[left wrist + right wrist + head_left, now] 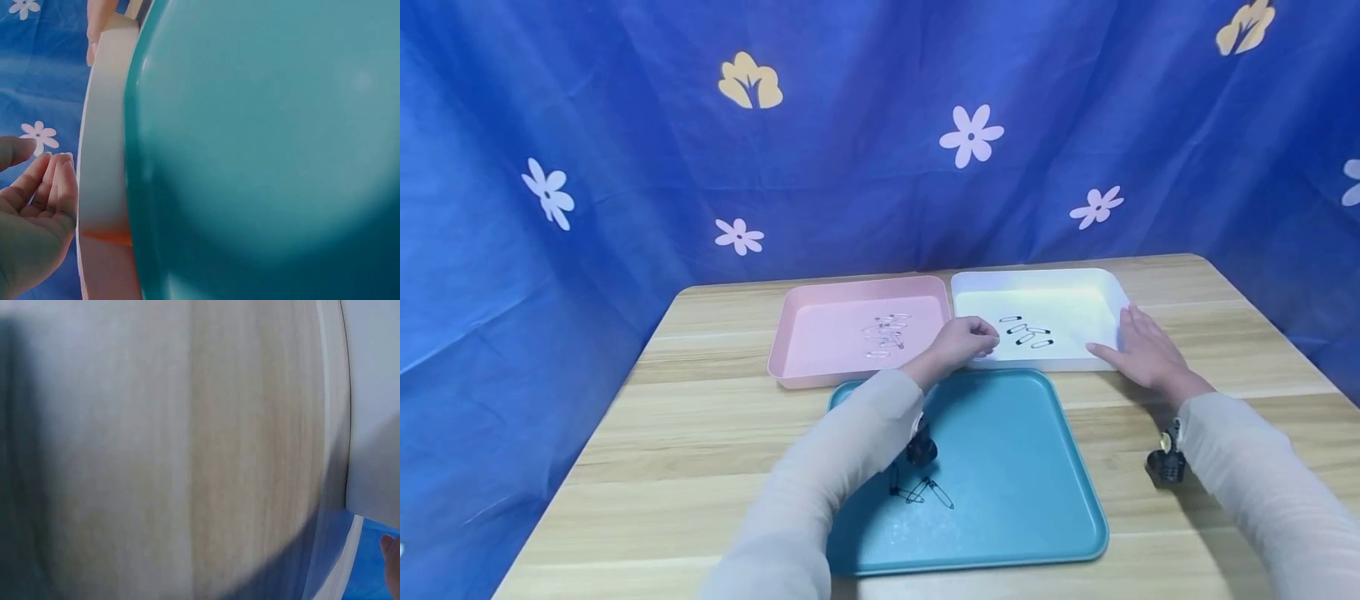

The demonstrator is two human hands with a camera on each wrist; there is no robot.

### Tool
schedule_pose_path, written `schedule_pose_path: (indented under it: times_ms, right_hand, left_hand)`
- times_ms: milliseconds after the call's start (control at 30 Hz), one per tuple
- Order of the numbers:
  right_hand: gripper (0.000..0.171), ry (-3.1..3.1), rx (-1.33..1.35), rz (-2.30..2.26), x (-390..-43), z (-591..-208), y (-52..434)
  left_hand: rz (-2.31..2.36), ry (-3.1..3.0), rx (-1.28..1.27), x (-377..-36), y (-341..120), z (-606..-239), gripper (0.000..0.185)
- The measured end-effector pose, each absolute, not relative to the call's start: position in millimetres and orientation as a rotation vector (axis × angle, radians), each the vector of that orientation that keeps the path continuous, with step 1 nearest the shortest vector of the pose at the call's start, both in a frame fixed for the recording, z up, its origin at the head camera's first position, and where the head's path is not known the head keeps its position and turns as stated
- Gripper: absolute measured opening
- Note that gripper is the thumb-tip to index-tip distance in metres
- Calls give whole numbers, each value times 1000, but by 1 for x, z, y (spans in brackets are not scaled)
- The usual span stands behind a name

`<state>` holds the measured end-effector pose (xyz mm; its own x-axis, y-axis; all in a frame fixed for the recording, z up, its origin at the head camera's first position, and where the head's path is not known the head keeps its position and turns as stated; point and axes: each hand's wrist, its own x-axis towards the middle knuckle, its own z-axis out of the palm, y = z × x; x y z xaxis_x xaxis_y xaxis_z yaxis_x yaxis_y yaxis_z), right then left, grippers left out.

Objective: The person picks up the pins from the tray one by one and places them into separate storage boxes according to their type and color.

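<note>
My left hand [964, 340] is over the front left corner of the white tray [1037, 364]. In the left wrist view its fingers [59, 181] are loosely bent, thumb apart, with nothing visible between them. My right hand [1142, 350] lies spread at the white tray's right edge, thumb at the front rim; little of it shows in the right wrist view. Several dark-headed safety pins [1030, 332] lie in the white tray. Silver-looking safety pins [887, 329] are grouped in the pink tray [820, 379]. A few dark safety pins [917, 492] sit on the teal tray [1000, 467].
The pink and white trays stand side by side at the back of the wooden table [715, 417], with the teal tray in front of them. A blue flowered curtain [850, 167] hangs behind. Small black devices [1167, 462] are strapped at both wrists.
</note>
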<state>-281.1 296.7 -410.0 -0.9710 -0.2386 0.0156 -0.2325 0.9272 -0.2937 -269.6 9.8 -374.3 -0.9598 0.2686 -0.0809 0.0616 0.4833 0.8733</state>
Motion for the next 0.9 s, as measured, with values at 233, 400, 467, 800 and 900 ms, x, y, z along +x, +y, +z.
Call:
schedule_pose_path:
  times_ms: [233, 400, 467, 800, 900]
  right_hand:
    - [95, 3059, -378, -483, -280, -412, 297]
    - [95, 3059, -374, -481, -280, -411, 296]
    - [95, 3063, -374, -485, -281, -411, 296]
    - [94, 3080, -375, -501, -279, -413, 296]
    - [94, 3080, -374, -500, -279, -414, 296]
  left_hand:
    - [1468, 2453, 327, -258, -5, -368, 16]
    - [1432, 2440, 355, -252, -17, -363, 16]
    - [1430, 2435, 374, -249, -21, -362, 17]
    - [1448, 2361, 446, -228, -49, -361, 19]
    - [1435, 2364, 465, -224, -58, -363, 21]
